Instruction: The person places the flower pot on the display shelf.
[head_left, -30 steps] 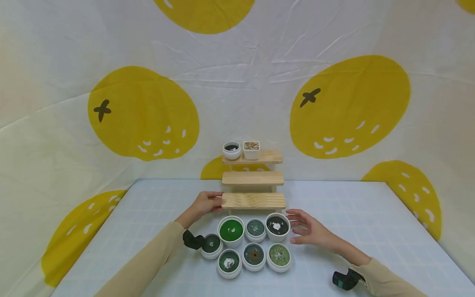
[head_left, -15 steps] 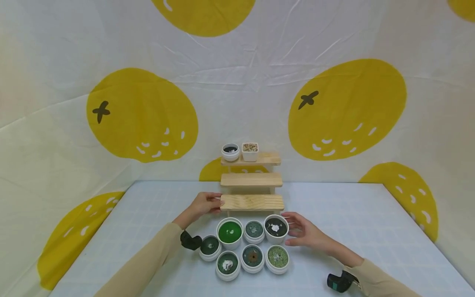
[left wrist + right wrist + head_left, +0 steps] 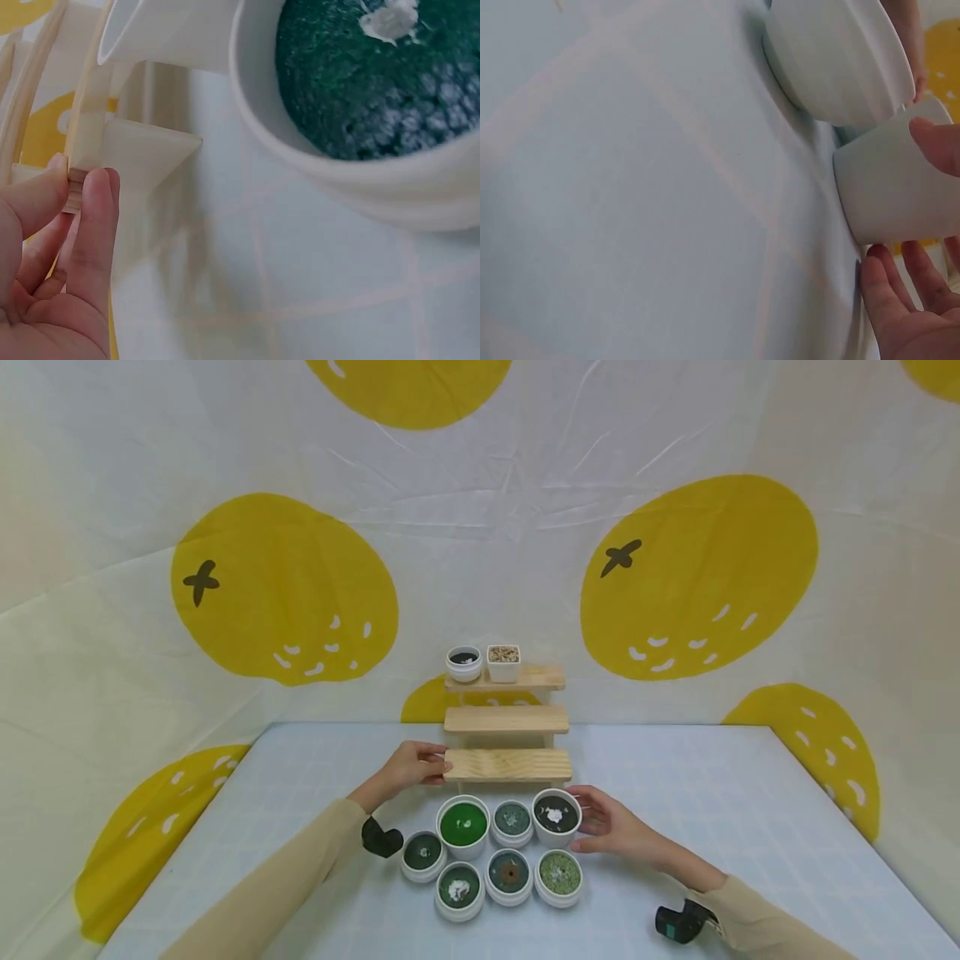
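My left hand (image 3: 408,766) pinches the left end of the lowest step of a three-tier wooden stand (image 3: 507,766); the left wrist view shows thumb and fingers (image 3: 96,232) on the step's edge. My right hand (image 3: 618,827) curls round the right side of a white pot (image 3: 557,817) with a dark fill and a white patch. In the right wrist view its thumb (image 3: 937,146) lies against the wall of that pot (image 3: 892,180), which stands on the table. A white pot with bright green fill (image 3: 462,824) stands left in the same row.
Several round white pots with green or dark fills, such as a speckled one (image 3: 558,873), cluster before the stand. On the top tier sit a round pot (image 3: 464,665) and a square pot of pebbles (image 3: 503,665). A patterned cloth (image 3: 487,560) hangs behind the table (image 3: 675,777).
My right hand has moved left, from beside the dark-filled pot to up against it. The left hand keeps its pinch on the stand. The view has shifted slightly.
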The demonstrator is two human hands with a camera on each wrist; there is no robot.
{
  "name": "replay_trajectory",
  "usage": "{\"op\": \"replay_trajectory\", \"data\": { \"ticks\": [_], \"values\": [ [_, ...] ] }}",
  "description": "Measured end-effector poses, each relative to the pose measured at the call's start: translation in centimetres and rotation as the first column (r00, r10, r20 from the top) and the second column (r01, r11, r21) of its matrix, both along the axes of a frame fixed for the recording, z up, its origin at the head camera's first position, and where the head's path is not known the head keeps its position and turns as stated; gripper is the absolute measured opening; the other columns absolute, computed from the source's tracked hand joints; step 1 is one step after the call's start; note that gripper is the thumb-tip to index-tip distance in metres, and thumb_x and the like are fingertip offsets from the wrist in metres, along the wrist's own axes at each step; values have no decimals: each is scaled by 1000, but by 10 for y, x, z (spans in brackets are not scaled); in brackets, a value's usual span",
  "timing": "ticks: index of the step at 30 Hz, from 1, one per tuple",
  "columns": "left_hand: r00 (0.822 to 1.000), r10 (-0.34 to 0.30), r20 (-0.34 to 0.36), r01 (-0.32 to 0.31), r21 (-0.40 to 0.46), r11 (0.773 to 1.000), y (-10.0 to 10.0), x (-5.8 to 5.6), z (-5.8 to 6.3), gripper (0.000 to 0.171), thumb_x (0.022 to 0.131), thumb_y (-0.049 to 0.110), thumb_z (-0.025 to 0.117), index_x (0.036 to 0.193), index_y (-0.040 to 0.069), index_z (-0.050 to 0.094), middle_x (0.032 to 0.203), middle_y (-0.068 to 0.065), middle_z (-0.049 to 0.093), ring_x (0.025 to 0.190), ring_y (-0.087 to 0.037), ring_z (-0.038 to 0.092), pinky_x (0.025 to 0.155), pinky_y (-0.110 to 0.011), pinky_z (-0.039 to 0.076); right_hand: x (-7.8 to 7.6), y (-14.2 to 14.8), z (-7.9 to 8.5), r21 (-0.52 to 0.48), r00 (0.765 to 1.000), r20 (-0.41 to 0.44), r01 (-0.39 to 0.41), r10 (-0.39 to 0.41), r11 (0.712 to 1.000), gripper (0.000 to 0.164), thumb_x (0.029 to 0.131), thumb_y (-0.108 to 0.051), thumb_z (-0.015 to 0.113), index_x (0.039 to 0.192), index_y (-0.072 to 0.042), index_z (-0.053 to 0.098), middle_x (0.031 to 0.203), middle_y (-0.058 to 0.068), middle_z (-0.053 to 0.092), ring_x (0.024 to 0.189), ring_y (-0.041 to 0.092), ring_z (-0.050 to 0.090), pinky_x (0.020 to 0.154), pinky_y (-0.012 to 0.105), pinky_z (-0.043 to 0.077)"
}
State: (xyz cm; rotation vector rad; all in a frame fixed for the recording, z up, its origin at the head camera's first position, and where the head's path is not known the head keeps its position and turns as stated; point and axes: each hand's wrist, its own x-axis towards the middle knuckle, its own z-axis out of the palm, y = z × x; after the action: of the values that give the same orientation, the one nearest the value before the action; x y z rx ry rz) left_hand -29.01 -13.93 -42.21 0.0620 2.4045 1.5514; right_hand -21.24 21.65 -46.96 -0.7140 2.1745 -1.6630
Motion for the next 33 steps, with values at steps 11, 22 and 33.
{"op": "replay_trajectory", "data": {
  "ticks": [11,22,33],
  "values": [
    [999,-36,-24,37,45,998,-3,-2,-5,45,89,4,67,129,-11,53,101,-19,65,67,-9,66,70,-30,62,-5,-2,-3,3,1000,-12,29,-29,1000,81,76,-3,78,140,10,31,131,34,45,105,-5,55,94,18,52],
    [998,-68,6,67,42,997,-8,-7,-7,46,88,6,67,130,-9,53,100,-16,66,69,-10,67,70,-29,62,-6,-6,-7,-16,999,-11,33,-33,999,79,76,-5,78,140,10,33,136,35,43,110,-8,54,97,23,52],
    [998,-68,9,68,40,997,-6,0,1,48,89,6,66,131,-11,50,102,-18,64,70,-9,66,76,-34,61,-6,-12,-7,-66,999,-37,27,-30,997,82,72,-3,81,139,7,35,138,33,42,114,-8,52,98,19,50]
  ]
}}
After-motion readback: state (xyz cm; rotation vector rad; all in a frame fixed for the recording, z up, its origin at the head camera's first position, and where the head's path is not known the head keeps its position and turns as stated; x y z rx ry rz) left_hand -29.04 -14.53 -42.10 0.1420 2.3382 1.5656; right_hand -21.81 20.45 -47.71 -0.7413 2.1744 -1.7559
